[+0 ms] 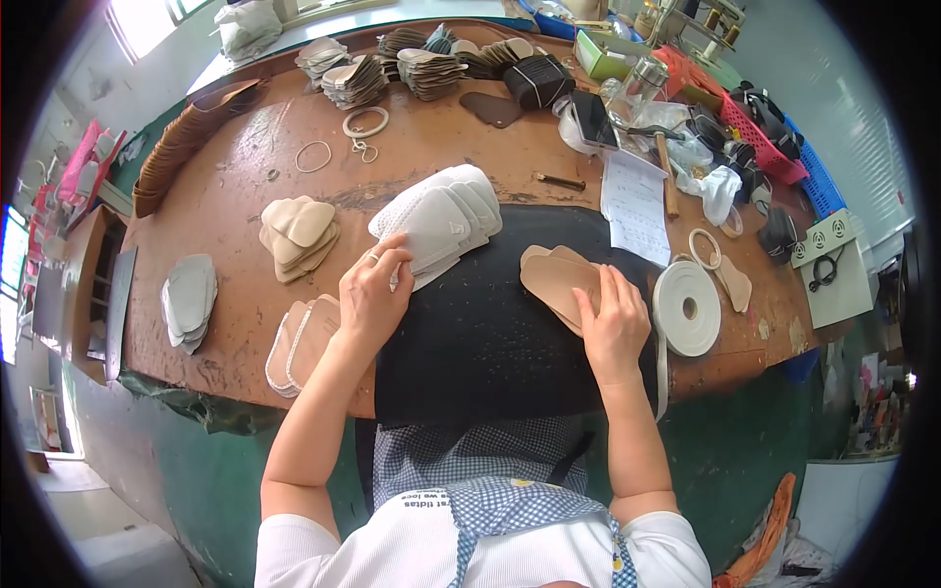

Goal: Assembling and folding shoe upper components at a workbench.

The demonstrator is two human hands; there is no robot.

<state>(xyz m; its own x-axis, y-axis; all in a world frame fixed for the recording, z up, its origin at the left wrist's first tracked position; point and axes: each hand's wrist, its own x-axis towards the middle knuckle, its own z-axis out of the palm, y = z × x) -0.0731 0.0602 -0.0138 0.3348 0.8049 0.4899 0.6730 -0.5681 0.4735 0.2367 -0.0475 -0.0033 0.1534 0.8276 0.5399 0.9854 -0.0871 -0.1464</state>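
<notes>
A fanned stack of whitish shoe-upper-like cut pieces lies at the far edge of a black mat. At its near left corner is my left hand, fingers curled into a pinch; a small pale bit shows by the fingertips, too small to name. Over the mat's right side my right hand grips the right end of a few overlapping tan leather pieces, thumb and fingers along their edge. Tan pieces with white edging lie beside my left forearm, partly covered by it.
A tan stack and a grey stack sit to the left. On the right are a white tape roll, a written sheet, a hammer and a phone. More stacked pieces line the table's back.
</notes>
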